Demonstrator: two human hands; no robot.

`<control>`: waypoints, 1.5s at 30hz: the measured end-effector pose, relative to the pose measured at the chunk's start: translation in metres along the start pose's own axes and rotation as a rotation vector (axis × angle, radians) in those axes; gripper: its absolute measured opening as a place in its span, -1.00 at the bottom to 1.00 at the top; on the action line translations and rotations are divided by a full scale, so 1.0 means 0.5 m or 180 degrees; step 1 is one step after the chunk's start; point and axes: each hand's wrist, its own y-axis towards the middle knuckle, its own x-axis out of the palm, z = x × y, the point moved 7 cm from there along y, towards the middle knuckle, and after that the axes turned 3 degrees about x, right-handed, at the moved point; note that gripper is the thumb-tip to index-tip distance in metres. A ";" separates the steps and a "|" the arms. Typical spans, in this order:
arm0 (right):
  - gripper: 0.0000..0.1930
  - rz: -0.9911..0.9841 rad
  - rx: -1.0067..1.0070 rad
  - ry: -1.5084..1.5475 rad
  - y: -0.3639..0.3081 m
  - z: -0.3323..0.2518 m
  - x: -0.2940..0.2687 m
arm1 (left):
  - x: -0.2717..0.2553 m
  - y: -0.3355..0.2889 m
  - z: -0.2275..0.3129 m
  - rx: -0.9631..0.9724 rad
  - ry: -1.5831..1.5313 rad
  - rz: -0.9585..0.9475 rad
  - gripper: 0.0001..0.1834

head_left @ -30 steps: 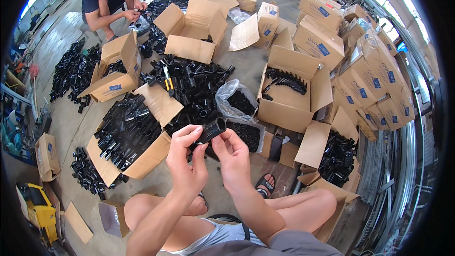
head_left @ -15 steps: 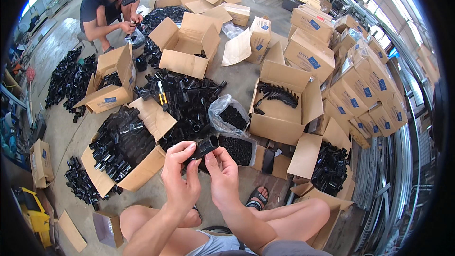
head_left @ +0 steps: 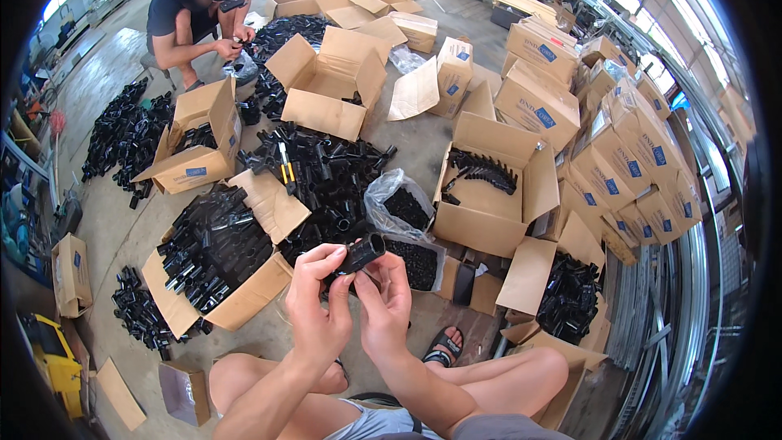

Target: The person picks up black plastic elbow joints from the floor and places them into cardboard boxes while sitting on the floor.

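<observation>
A short black plastic tube fitting (head_left: 359, 255) is held up in front of me, its open round end tilted up and to the right. My left hand (head_left: 322, 301) is closed round its left end, fingers behind and thumb below. My right hand (head_left: 386, 305) is closed at its lower right side, thumb and fingers pressed against the underside; any small part between them is hidden. Beyond my hands lies a heap of black fittings (head_left: 326, 183) with a yellow-handled tool (head_left: 286, 169) on top. Small black pieces fill a plastic-lined box (head_left: 441, 267) and a clear bag (head_left: 376, 205).
Left stands a carton (head_left: 244, 303) full of black fittings. An open carton (head_left: 481, 226) holding a row of fittings is at right, another carton (head_left: 521, 283) nearer. Cartons are stacked (head_left: 603, 165) beside metal profiles (head_left: 652, 310). A co-worker (head_left: 195, 20) crouches at far left, handling something small.
The fitting has turned slightly in my hands, and my right thumb has slid from beside its open end to its underside. The whole view has shifted a little.
</observation>
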 end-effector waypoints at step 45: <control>-0.40 -0.1172 0.1484 0.1361 -0.071 0.084 -0.159 | 0.021 -0.016 0.065 -0.0373 0.0471 -0.0832 -0.55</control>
